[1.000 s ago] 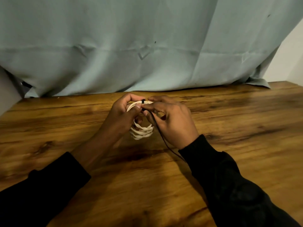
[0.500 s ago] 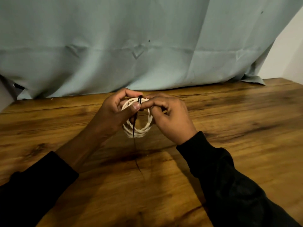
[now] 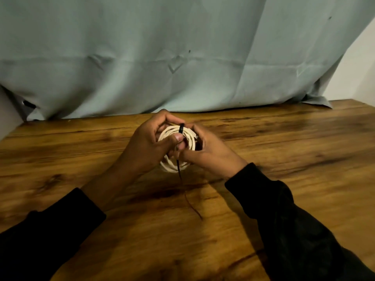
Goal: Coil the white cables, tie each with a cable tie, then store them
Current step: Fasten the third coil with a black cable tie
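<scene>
Behind the worktop (image 3: 284, 151) hangs a pale blue-grey cloth (image 3: 142, 57) with creases, and at the far right I see a strip of white wall (image 3: 363, 74). The worktop is brown wood with dark grain and a soft shine, so I judge it rather smooth, and a small thing could slide on it. Near the middle of the scene, just above this surface, I hold the coiled white cable (image 3: 172, 167) between my two hands. My left hand (image 3: 148, 147) grips the left side of the coil, with the thumb pressed on the front of the loops and the fingers curled over the far edge. My right hand (image 3: 211, 153) is curled round the right side, and its fingertips seem to pinch the black cable tie (image 3: 181, 129), which crosses the top of the coil and runs down through the centre; its thin tail hangs toward the worktop on the near side. I judge the cable light and springy: the loops want to open, so the hold must stay across all loops together, close to the tie. The tie looks thin, flexible and a little slippery, so it is better to take the tail near the coil for pulling it tight. Whether the tie is already locked I cannot tell. Both sleeves (image 3: 284, 209) are black.
</scene>
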